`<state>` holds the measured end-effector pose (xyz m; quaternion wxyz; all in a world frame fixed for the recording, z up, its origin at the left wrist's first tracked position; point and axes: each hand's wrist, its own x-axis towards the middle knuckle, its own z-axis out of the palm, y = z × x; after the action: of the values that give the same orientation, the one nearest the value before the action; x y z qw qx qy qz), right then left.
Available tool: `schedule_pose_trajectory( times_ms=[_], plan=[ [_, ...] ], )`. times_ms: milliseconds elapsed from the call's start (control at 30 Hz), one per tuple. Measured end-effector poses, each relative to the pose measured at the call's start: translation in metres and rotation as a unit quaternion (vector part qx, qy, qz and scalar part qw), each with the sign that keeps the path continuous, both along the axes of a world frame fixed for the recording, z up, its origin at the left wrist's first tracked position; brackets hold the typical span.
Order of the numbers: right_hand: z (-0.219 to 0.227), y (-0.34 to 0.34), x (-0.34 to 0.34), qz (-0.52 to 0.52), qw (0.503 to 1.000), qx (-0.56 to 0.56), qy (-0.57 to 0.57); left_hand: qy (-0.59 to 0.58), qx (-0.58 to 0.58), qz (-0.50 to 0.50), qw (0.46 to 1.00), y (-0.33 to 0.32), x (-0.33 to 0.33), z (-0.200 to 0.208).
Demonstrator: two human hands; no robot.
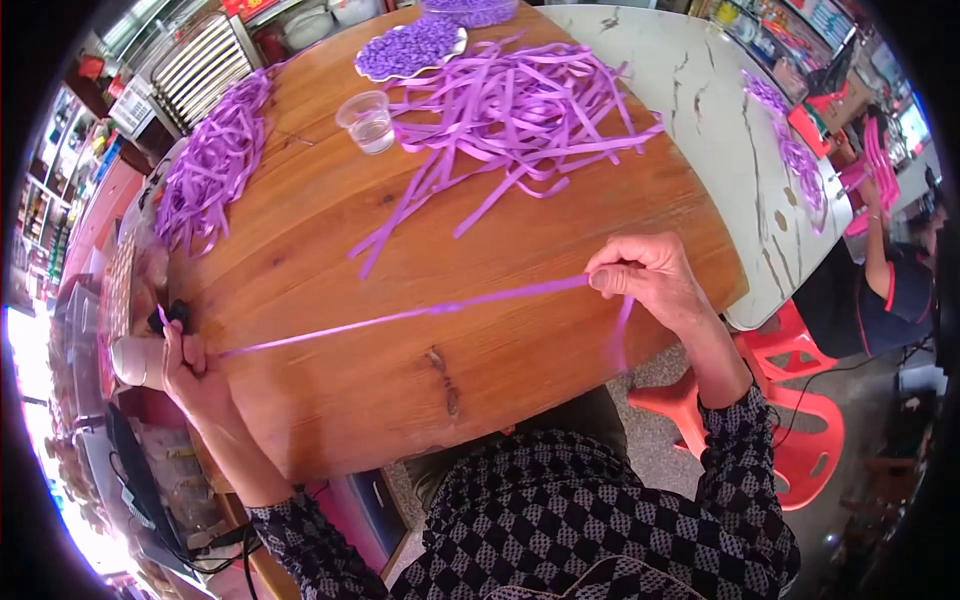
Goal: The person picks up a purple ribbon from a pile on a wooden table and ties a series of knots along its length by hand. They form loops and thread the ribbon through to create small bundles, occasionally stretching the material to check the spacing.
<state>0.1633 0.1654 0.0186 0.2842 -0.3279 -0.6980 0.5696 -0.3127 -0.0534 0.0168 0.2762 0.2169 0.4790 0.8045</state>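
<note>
A narrow purple ribbon (340, 329) is stretched across the wooden table between my hands, with a small thicker spot about midway along it. My left hand (190, 372), at the table's left edge, is closed on one end, and a short tip pokes up beyond the fingers. Thumb and fingers of my right hand (645, 275) pinch the other end, whose loose tail hangs blurred below. Ahead of my hands lies a large tangled pile of purple ribbons (500, 110). Left of it, another heap of ribbons (215, 165) drapes along the table's edge.
A clear plastic cup (368, 122) stands beside the large pile. Behind it are a white dish of small purple pieces (410, 50) and a clear tub (470, 10). A marble-look table (690, 110) adjoins on the right, where another person's arm (876, 245) reaches. Red stools (800, 430) stand below.
</note>
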Motion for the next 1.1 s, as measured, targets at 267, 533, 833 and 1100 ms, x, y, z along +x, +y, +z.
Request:
schedule_pose_trajectory(
  times_ms=[267, 533, 833, 1100],
  plan=[
    [0.010, -0.050, -0.038, 0.080, 0.977, 0.188, -0.060, 0.491, -0.175, 0.027, 0.853, 0.045, 0.221, 0.008],
    [0.020, -0.054, -0.031, 0.070, 0.953, 0.295, -0.018, -0.009, -0.200, -0.476, 0.856, 0.057, 0.257, 0.002],
    [-0.010, -0.065, -0.010, -0.059, 0.968, 0.242, -0.035, -0.257, -0.077, -0.437, 0.858, 0.062, 0.250, 0.001],
    [-0.008, -0.082, -0.040, 0.020, 0.830, 0.558, -0.019, -0.005, -0.178, -0.413, 0.893, 0.057, 0.272, 0.002]
  ],
)
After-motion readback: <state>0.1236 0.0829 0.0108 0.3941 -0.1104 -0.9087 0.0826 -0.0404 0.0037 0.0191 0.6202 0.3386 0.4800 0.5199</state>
